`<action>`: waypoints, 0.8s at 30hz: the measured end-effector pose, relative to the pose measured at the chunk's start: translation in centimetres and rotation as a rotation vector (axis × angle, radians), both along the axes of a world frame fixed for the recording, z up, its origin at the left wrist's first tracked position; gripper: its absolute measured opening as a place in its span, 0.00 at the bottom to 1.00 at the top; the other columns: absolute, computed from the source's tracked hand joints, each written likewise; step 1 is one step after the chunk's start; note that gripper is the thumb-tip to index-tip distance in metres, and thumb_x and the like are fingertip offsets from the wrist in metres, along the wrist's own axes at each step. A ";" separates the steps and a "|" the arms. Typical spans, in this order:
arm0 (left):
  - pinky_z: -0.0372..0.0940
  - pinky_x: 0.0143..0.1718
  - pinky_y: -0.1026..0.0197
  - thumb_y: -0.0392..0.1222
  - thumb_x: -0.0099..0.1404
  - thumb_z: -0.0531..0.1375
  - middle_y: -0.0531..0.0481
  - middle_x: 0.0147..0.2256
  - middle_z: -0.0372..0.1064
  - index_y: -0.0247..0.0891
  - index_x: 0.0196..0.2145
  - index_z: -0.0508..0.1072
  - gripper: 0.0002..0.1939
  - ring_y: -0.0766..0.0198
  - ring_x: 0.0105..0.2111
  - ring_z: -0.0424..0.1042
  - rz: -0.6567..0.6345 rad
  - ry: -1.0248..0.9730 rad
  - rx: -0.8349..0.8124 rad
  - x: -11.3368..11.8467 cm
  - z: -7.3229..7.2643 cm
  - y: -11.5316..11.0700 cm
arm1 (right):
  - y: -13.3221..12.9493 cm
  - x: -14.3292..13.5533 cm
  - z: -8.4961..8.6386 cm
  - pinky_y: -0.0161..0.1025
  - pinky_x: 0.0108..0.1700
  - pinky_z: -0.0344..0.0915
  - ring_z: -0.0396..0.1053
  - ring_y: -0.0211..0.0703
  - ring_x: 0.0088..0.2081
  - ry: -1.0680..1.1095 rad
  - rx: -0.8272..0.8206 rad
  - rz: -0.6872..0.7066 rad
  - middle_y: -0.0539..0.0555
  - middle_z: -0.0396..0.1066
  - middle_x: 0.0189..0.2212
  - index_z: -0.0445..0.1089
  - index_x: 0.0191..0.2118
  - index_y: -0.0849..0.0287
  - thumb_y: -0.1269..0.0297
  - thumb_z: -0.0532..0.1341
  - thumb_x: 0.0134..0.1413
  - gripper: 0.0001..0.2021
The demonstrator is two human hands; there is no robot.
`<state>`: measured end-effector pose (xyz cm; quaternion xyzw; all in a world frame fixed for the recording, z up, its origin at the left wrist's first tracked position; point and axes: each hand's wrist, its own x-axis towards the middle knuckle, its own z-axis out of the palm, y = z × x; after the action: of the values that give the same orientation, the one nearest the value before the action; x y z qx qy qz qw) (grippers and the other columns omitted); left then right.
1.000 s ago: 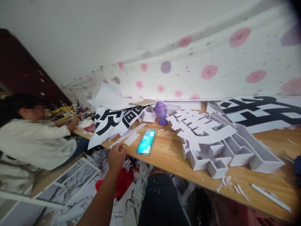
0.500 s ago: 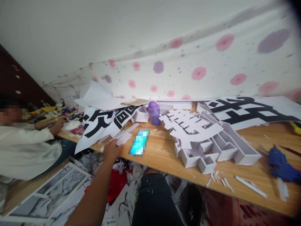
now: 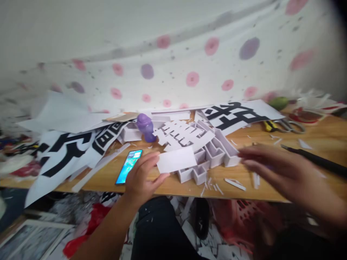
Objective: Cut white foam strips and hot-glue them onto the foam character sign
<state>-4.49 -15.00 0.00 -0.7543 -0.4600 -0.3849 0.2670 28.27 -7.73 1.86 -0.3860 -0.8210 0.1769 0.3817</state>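
My left hand point(image 3: 143, 175) holds a small white rectangular piece point(image 3: 176, 160) by its left end, between thumb and fingers, above the table's front part. Behind and right of that piece lies a white hollow character frame point(image 3: 217, 150), with a flat white cut-out point(image 3: 187, 135) on top of it. My right hand point(image 3: 282, 169), blurred, is in the air right of the frame, its thumb and fingers apart and nothing seen between them. A lit phone point(image 3: 129, 167) lies just left of my left hand.
A purple bottle point(image 3: 146, 127) stands behind the phone. Printed character sheets point(image 3: 65, 148) lie at left, another point(image 3: 238, 113) at back right. Scissors point(image 3: 287, 125), a black pen-like tool point(image 3: 320, 160) and white scraps point(image 3: 235, 184) are at right. A red basket point(image 3: 241, 220) sits below the table.
The view has swung right. My left hand has risen from the table edge and now holds the white piece. My right hand has come into view; the blue glue gun is no longer visible.
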 end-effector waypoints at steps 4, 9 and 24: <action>0.68 0.44 0.58 0.33 0.47 0.69 0.39 0.44 0.68 0.32 0.45 0.64 0.28 0.58 0.44 0.69 -0.185 -0.038 -0.031 5.4 -1.0 0.9 | 0.2 -1.8 -0.3 0.30 0.32 0.66 0.67 0.36 0.34 0.093 -0.271 0.274 0.52 0.69 0.37 0.63 0.51 0.58 0.57 0.59 0.56 0.19; 0.67 0.44 0.59 0.29 0.49 0.67 0.41 0.42 0.67 0.32 0.47 0.64 0.27 0.60 0.44 0.68 -0.258 -0.134 -0.173 8.2 -4.5 -0.4 | 1.8 0.1 -2.8 0.29 0.30 0.60 0.63 0.34 0.28 -0.054 -0.431 0.299 0.48 0.66 0.26 0.68 0.34 0.59 0.62 0.58 0.56 0.06; 0.59 0.45 0.51 0.27 0.56 0.57 0.47 0.39 0.68 0.46 0.40 0.74 0.18 0.57 0.41 0.64 0.034 -0.103 -0.261 8.1 -6.1 1.4 | 4.1 0.3 -5.5 0.31 0.30 0.59 0.64 0.35 0.27 -0.120 -0.335 0.210 0.49 0.68 0.26 0.70 0.34 0.59 0.61 0.56 0.55 0.09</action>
<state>3.65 -13.55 -6.05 -0.7540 -0.5319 -0.3556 0.1491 28.55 -3.60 -3.68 -0.3661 -0.8371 0.3265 0.2421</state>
